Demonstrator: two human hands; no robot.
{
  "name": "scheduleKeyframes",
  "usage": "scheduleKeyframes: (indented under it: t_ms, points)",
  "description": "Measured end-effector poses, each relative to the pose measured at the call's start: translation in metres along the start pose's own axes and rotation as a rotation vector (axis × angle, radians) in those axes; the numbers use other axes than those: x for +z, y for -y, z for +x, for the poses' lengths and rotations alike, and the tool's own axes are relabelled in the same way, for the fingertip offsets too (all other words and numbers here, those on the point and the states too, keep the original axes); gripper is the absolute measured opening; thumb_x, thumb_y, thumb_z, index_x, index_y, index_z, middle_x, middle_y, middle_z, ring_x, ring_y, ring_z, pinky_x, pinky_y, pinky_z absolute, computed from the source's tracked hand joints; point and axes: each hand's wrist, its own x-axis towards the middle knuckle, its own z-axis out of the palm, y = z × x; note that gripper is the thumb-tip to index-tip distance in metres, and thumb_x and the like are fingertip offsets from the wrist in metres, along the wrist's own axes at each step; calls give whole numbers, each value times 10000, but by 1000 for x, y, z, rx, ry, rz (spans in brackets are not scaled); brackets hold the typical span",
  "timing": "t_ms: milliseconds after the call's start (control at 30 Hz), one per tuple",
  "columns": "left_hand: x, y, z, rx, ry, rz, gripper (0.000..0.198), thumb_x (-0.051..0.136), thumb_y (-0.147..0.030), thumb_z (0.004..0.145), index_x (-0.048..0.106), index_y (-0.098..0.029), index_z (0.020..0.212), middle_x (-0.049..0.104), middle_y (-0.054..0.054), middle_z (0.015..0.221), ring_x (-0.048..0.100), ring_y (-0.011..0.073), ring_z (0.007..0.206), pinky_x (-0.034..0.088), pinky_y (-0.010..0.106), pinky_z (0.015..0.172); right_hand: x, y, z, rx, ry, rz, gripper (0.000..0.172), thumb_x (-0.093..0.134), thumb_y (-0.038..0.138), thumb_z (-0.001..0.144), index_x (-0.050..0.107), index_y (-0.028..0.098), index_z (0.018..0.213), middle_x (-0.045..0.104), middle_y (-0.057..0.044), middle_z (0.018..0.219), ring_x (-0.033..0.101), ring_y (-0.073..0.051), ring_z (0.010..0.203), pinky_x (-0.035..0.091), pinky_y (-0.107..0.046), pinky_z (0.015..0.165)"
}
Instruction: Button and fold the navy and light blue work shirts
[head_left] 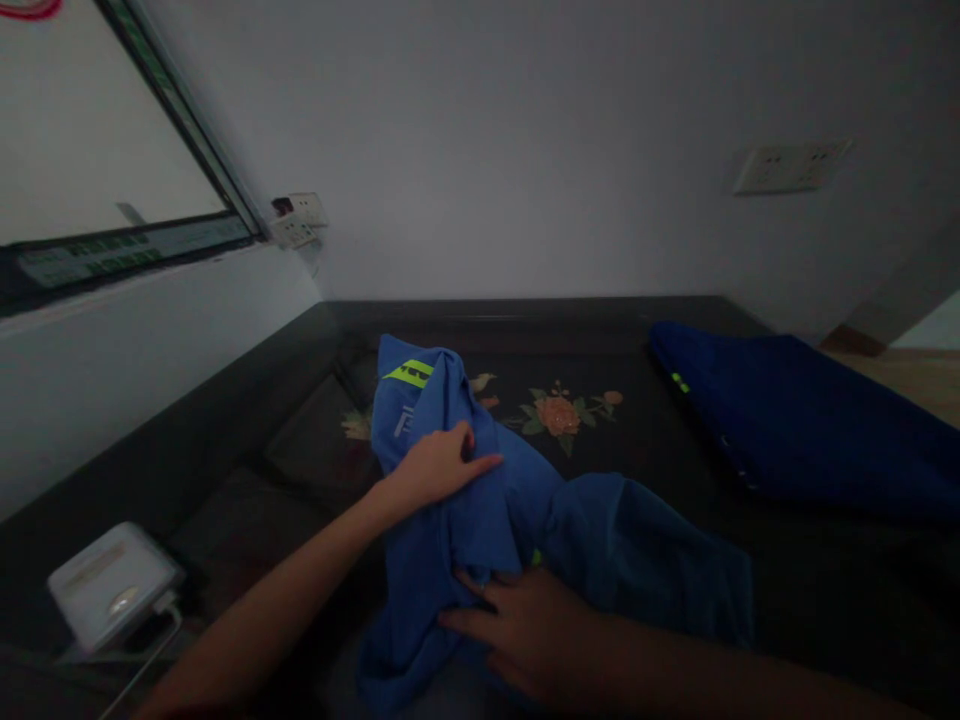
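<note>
Frankly, my left hand [442, 465] and right hand [529, 625] only press flat, unclenched, so the crumpled blue fabric shirt [480, 520] could slip.

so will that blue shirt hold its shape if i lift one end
Probably not: the blue shirt already lies bunched in soft folds under the left hand and right hand. It is likely light, since the cloth looks thin. Pushed, it would probably bunch, not slide.
</note>
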Motion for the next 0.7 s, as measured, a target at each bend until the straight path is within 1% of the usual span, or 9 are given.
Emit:
scheduleKeyframes:
  t_ms: [67,167,233,300,400,500,600,667,700]
  points:
    - [11,-7,-3,-4,87,96,521,524,-642,787,583,-155,962,678,133,849,650,300,780,444,347,666,4,1,1,-18,-15,-40,482,487,315,896,451,236,1370,473,-174,1409,571,-309,1152,501,-452,884]
    - [12,-7,-3,62,170,163,309,541,-456,826,600,-163,907,678,134,860,651,290,805,447,344,693,6,3,0,-36,-16,-64,473,470,314,906,451,229,1371,479,-183,1401,580,-310,1137,504,-447,875]
    - [0,1,0,105,152,110,168,507,-320,841,598,-179,832,671,99,822,643,252,794,444,330,722,0,4,-2,-26,-4,-42,499,491,325,899,432,247,1389,492,-177,1391,596,-307,1115,519,-432,846]
    - [-20,12,3,85,28,-12,126,484,-256,839,580,-185,798,651,65,793,627,220,774,445,321,741,-15,6,-6,17,-12,10,521,509,331,896,416,268,1405,507,-157,1383,614,-301,1091,532,-417,820]
    - [-56,25,4,-46,-220,-428,91,517,-268,825,551,-188,850,611,11,757,600,176,703,476,290,678,-48,7,-15,100,-126,179,443,494,306,914,486,288,1356,585,-93,1316,627,-259,1078,517,-396,872]
    - [-88,29,-4,-102,-375,-1039,154,582,-273,798,539,-193,923,596,-30,731,579,120,610,489,230,580,-84,2,-24,165,-365,422,294,499,311,915,632,270,1174,697,-49,1112,649,-204,1020,503,-353,900]
    - [-109,27,-13,-45,-471,-1450,104,571,-198,793,556,-186,895,629,-18,753,601,99,621,521,217,626,-116,-12,-23,194,-533,714,246,543,359,885,654,223,1056,713,-54,965,683,-174,829,554,-300,715]
    - [-117,26,-18,-23,-489,-1540,43,525,-183,809,565,-175,823,643,2,733,621,117,645,541,241,666,-138,-25,-15,175,-634,845,247,562,362,864,636,189,1024,700,-56,902,668,-147,700,539,-262,590]
    - [-120,27,-21,-29,-487,-1542,71,504,-189,816,563,-172,781,641,9,704,623,130,640,546,255,662,-148,-33,-9,164,-701,856,236,565,352,857,629,178,1004,691,-52,873,652,-135,662,525,-250,562]
